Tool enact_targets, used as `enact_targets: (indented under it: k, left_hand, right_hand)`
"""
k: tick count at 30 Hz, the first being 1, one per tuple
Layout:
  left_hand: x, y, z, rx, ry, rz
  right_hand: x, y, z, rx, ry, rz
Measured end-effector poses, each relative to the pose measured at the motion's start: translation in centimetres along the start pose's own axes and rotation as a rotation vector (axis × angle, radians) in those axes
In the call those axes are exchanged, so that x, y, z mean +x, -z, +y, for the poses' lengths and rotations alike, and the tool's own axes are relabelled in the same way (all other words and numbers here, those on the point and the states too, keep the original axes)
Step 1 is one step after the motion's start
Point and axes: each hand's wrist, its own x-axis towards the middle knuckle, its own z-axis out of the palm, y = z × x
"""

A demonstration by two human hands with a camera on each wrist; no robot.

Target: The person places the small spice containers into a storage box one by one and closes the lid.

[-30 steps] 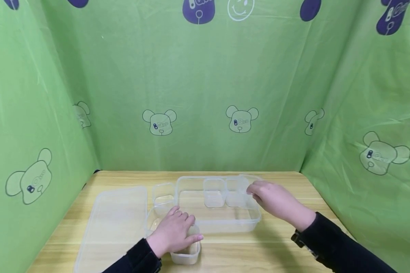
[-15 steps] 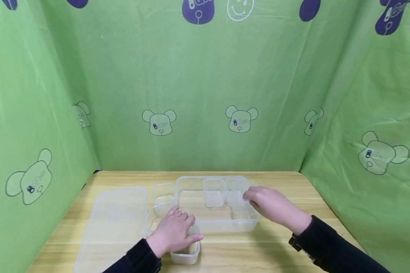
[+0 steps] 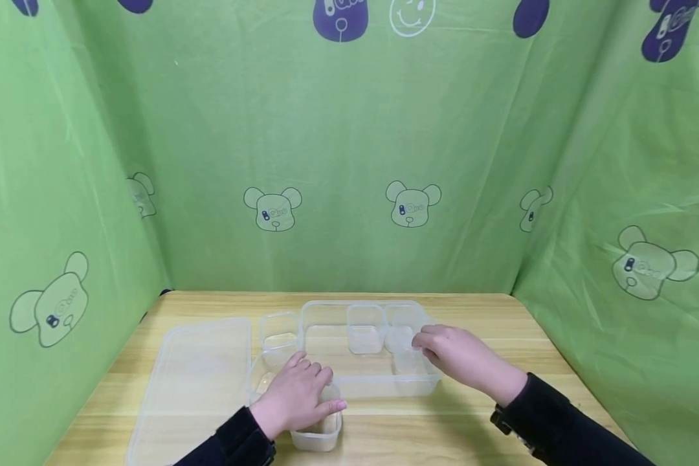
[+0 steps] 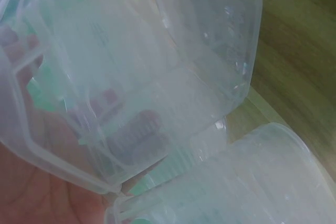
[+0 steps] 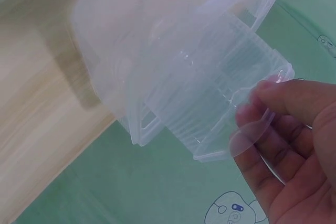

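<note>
My right hand [image 3: 463, 359] pinches the rim of a small clear plastic container [image 5: 210, 87] between thumb and fingers. The held container overlaps the right end of a large clear plastic box [image 3: 378, 387] in the head view. Two similar small containers, one in the middle [image 3: 366, 331] and one further right [image 3: 400, 318], stand along the box's back wall. My left hand [image 3: 297, 395] lies over clear containers at the front left, its thumb stretched out over a small container [image 3: 316, 441]. In the left wrist view its fingers show through clear plastic [image 4: 194, 35].
A large flat translucent lid [image 3: 195, 388] lies on the wooden table [image 3: 384, 433] at the left. Another small clear container [image 3: 279, 330] stands left of the big box. Green printed cloth [image 3: 338, 129] hangs behind and at both sides.
My right hand has moved a little left and down, bringing the small container from above the box's back right corner to lower at its right end. The left hand stays put.
</note>
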Motion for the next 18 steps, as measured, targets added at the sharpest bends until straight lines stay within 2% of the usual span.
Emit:
enact_targets:
  k: [8,18]
  left_hand:
    - [0.0,0.2,0.1,0.008,0.01,-0.014]
    - [0.0,0.1,0.1,0.0,0.012,-0.017]
  right_hand:
    - [-0.3,-0.7,0.1,-0.003,-0.001,-0.004]
    - [-0.6,-1.2,0.0,0.0,-0.004,-0.049]
